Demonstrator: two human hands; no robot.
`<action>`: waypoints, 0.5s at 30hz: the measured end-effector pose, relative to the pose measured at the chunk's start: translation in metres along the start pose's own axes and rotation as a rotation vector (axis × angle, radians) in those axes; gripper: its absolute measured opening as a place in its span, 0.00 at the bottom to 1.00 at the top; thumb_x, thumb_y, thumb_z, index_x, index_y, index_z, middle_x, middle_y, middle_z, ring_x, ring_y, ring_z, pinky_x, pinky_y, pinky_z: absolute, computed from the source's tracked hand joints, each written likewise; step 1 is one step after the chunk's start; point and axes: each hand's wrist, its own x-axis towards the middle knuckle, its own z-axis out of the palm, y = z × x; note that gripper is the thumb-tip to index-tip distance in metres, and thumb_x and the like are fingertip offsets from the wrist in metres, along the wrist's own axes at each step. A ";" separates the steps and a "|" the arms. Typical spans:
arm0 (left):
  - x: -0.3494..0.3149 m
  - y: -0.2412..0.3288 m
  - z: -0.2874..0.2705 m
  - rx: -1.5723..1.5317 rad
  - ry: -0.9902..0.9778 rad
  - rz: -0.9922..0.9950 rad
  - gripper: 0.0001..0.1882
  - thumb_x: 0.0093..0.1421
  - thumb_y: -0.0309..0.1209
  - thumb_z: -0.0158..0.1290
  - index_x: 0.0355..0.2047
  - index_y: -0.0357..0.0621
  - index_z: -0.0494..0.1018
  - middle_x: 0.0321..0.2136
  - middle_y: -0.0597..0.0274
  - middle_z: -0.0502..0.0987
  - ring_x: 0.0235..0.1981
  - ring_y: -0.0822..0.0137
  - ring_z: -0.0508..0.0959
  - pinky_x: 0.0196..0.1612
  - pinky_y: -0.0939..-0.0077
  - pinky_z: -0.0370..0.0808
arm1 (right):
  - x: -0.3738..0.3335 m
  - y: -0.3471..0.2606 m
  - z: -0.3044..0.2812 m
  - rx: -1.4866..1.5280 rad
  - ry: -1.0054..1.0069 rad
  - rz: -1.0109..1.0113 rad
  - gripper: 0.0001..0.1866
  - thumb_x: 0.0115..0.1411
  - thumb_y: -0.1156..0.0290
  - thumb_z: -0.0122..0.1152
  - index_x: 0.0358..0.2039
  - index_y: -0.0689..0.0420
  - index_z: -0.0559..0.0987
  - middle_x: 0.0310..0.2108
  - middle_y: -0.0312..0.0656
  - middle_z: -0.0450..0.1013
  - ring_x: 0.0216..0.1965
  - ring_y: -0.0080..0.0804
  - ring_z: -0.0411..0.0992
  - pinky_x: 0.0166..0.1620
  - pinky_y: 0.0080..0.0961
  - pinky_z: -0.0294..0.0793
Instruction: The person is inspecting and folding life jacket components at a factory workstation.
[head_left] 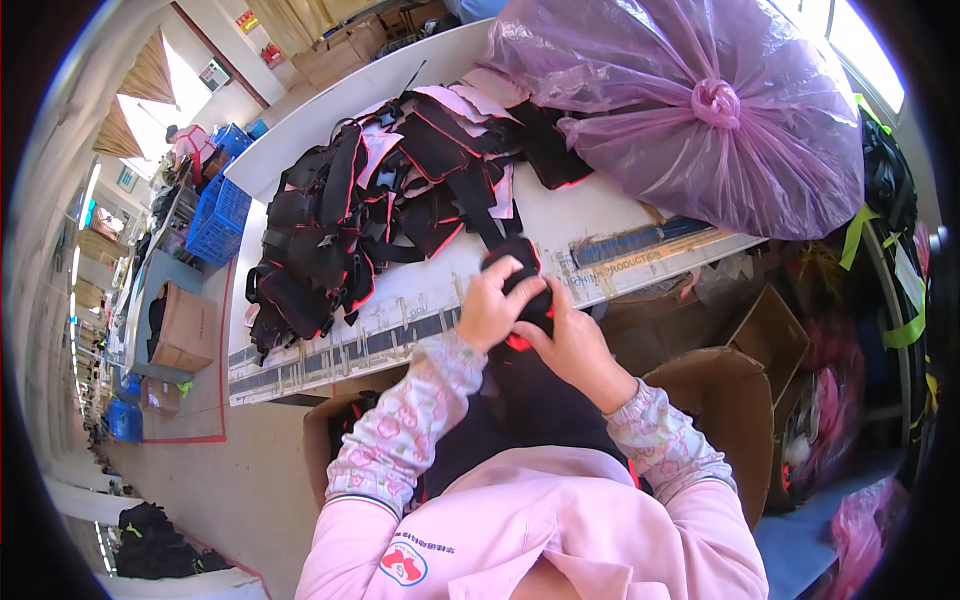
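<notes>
Left hand (488,305) and right hand (574,345) both grip one black piece (518,254) with red edging, thumbs toward each other and fingers bent around its sides. It is held up in front of the body, at the near edge of the white worktop (600,208). A dark strap (476,200) runs from the pile (430,150) down to the held piece; whether the two are joined I cannot tell. That pile, black pieces with red edges, straps and pale pink parts, spreads over the worktop beyond the hands, with a large knotted purple bag (790,170) to its right. Judging by the close two-handed grip, the step in hand is shaping or adjusting this single piece by finger pressure. The next move seems to call for one hand to steady it while the other works the edge, with enough slack in the strap not to drag the pile.
</notes>
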 end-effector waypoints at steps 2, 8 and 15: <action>0.016 -0.002 -0.002 0.310 0.097 0.119 0.12 0.52 0.35 0.58 0.24 0.40 0.70 0.17 0.51 0.71 0.18 0.54 0.72 0.24 0.67 0.68 | -0.003 0.007 0.012 0.054 -0.073 0.110 0.35 0.54 0.55 0.61 0.51 0.68 0.61 0.24 0.60 0.73 0.30 0.55 0.74 0.31 0.43 0.73; 0.081 -0.026 -0.055 0.511 0.433 0.135 0.17 0.49 0.38 0.60 0.18 0.39 0.69 0.15 0.49 0.70 0.19 0.48 0.71 0.23 0.63 0.66 | -0.031 -0.022 -0.016 0.591 -0.255 0.252 0.17 0.60 0.64 0.54 0.20 0.64 0.73 0.15 0.42 0.68 0.20 0.24 0.64 0.25 0.26 0.64; 0.117 -0.041 -0.078 0.686 0.601 0.096 0.19 0.48 0.42 0.60 0.17 0.37 0.70 0.17 0.46 0.72 0.21 0.47 0.73 0.27 0.59 0.68 | -0.080 -0.038 -0.068 0.747 -0.424 0.319 0.16 0.61 0.63 0.53 0.23 0.62 0.75 0.17 0.34 0.67 0.22 0.18 0.64 0.27 0.20 0.65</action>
